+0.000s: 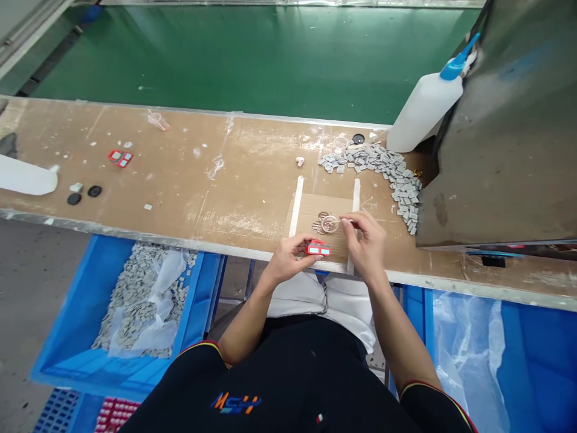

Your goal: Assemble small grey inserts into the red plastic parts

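My left hand (285, 258) holds a small red plastic piece with pale windows (318, 249), like a toy vehicle part, between thumb and fingers near the table's front edge. The thumb and fingers of my right hand (368, 245) are pinched on a thin, pale stick (339, 221) whose far end reaches over a small round dish (330, 224). Beside that dish lie several small metallic-looking rings or coils (321, 221), too small to make out. All this is on a cardboard sheet (311, 204) between two white tape strips.
Loose grey tiles (396, 171) are heaped at right, near a white squeeze bottle (424, 111) and a dark metal housing (500, 132). Another red piece (120, 158) and black discs (94, 191) lie left. Blue bins (67, 349) stand below; a green belt (252, 60) runs behind.
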Demonstrator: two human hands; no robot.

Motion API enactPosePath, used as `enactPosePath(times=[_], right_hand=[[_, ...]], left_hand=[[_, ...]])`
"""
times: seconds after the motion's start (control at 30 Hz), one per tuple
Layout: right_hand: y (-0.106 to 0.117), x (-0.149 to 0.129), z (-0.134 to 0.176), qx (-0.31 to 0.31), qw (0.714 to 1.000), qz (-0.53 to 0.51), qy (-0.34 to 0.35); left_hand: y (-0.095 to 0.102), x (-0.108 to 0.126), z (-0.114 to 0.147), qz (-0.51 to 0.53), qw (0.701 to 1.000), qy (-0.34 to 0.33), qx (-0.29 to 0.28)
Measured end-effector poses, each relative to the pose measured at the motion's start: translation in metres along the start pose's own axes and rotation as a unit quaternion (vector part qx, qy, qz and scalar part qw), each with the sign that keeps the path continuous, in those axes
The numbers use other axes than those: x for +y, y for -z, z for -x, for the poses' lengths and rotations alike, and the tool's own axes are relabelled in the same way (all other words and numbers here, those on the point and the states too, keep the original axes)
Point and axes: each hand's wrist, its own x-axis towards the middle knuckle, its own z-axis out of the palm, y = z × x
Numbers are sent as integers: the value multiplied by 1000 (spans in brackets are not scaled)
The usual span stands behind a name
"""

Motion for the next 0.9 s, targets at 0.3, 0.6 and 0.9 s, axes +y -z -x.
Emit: enactPosePath(times=[0.3,0.6,0.9], right_hand=[[14,23,-61,-54,997,56,29],[-8,76,-150,-104,958,266,2],[26,53,-97,-95,938,331,36]], left_hand=[[0,0,0,24,1000,6,3],[-1,0,0,16,1000,5,11],[0,1,0,28,1000,5,-4]])
